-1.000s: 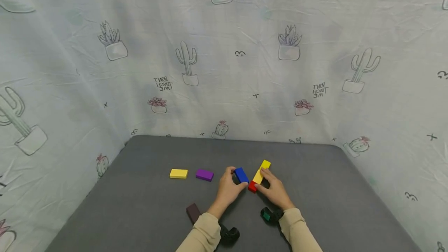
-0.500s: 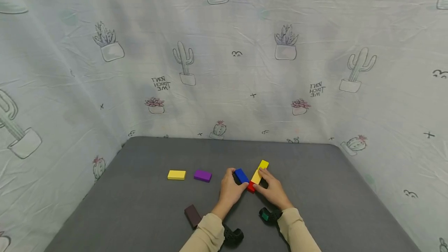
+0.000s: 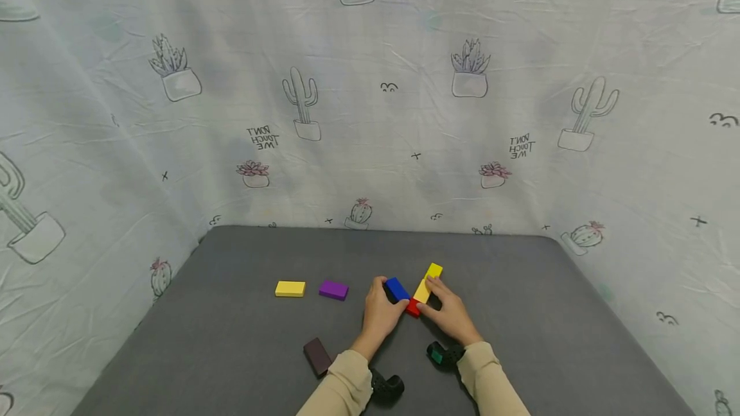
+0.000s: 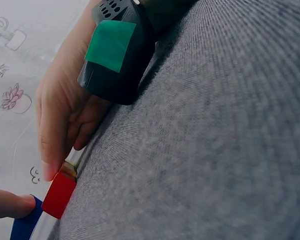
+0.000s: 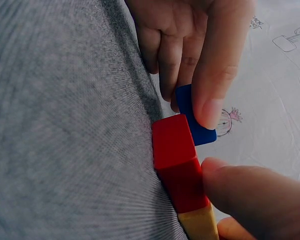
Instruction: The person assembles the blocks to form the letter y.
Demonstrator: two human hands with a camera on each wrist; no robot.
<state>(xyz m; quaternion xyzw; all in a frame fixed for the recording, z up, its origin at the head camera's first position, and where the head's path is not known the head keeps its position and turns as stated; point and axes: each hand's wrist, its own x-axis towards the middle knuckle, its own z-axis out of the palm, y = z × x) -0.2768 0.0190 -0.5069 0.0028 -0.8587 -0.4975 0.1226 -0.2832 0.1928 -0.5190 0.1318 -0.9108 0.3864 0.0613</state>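
Left hand (image 3: 381, 316) keeps gripping the blue block (image 3: 397, 288); right hand (image 3: 449, 313) still pinches the red-yellow row (image 3: 424, 291); nothing has shifted.

Both arms wear long beige sleeves, the left sleeve (image 3: 338, 389) and the right sleeve (image 3: 491, 382), each ending in a soft, slightly bunched cuff at the wrist. A black, rounded camera unit is strapped beneath each wrist: the left camera unit (image 3: 386, 386) is plain black, while the right camera unit (image 3: 440, 354) carries a patch of green tape. Both hands are bare.
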